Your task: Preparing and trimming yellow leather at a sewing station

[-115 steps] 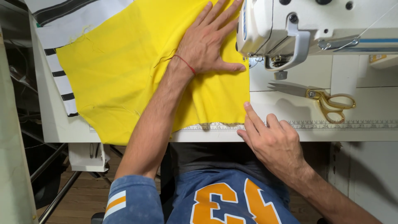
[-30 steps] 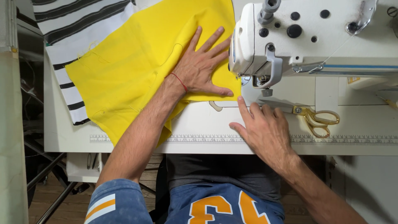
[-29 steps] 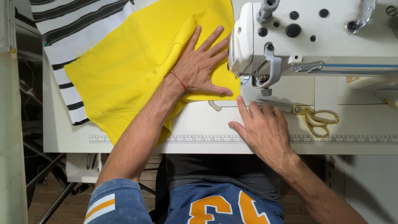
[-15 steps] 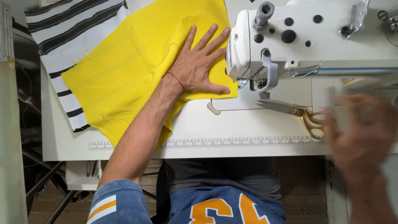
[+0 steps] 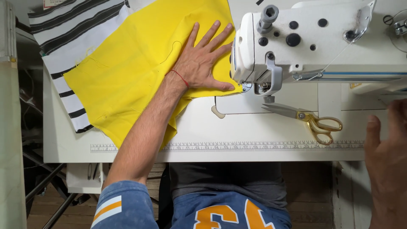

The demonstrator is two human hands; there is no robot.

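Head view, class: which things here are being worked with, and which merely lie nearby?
In use:
yellow fabric, pressed flat by the left hand
sewing machine, fabric edge at its needle

Lying about:
gold-handled scissors
striped cloth under the yellow
right hand, off to the side, touching nothing

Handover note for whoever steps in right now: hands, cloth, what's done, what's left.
Left hand: flat, fingers spread, pressing the yellow cloth against the sewing machine head, thumb by the needle.
Right hand: open, empty, off the table's right edge, blurred.
Scissors: lying untouched under the machine arm.
Striped cloth: under the yellow piece, far left.
Done: cloth edge placed at the needle.
Left: no seam visible yet.
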